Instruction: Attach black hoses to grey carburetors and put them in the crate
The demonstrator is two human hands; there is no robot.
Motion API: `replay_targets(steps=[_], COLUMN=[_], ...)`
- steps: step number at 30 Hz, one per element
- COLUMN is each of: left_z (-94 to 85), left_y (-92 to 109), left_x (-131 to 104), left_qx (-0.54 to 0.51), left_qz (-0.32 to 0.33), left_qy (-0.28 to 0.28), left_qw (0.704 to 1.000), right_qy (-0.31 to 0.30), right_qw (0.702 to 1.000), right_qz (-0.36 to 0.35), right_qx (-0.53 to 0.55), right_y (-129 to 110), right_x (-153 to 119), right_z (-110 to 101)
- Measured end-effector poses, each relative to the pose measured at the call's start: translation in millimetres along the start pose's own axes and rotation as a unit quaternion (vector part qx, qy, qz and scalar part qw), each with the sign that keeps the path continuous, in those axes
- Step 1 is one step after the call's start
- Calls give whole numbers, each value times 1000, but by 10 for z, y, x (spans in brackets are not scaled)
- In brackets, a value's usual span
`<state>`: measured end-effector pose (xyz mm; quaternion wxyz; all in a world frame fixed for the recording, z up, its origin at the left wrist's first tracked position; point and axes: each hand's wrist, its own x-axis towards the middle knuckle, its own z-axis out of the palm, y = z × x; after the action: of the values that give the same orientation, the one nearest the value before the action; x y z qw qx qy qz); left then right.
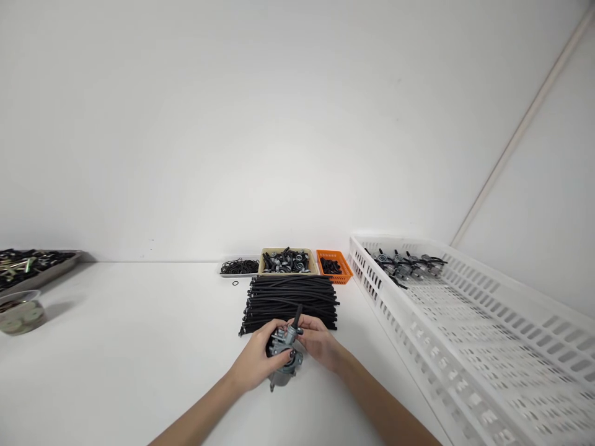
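Note:
A grey metal carburetor is in my left hand, held above the white table with the fingers wrapped round its body and the thumb across its front. From its top a black rubber sleeve sticks up, tilted to the right. My right hand is closed at the carburetor's upper right side, its fingertips by the cap below the sleeve. Those fingertips are partly hidden behind the part. Just behind both hands lies a stack of black rubber hoses.
A clear tray of black O-rings, a cream tray of caps and an orange basket line the wall. One loose O-ring lies nearby. At right, a white crate holds several carburetors. A metal tray and plastic tub stand left.

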<state>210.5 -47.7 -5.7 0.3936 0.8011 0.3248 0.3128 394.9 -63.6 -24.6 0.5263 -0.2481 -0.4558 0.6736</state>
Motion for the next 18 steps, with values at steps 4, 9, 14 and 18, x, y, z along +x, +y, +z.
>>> replay_targets(steps=[4,9,14,18], left_z=[-13,-18,-1,2], left_y=[28,39,-9,-22], left_x=[-1,-5,-5,-5], left_qx=[1,7,19,13], left_qz=[1,-2,-6,-1], left_qy=[-9,-10,7,9], left_qw=[1000,1000,1000,1000], right_qy=[-2,23,32,28], right_qw=[1000,999,998,998], right_qz=[-11,-15,-9,-4], right_qx=[-7,-32,-49,-59], right_y=[16,36,37,26], right_x=[10,13,13,13], right_z=[-19,5,49,87])
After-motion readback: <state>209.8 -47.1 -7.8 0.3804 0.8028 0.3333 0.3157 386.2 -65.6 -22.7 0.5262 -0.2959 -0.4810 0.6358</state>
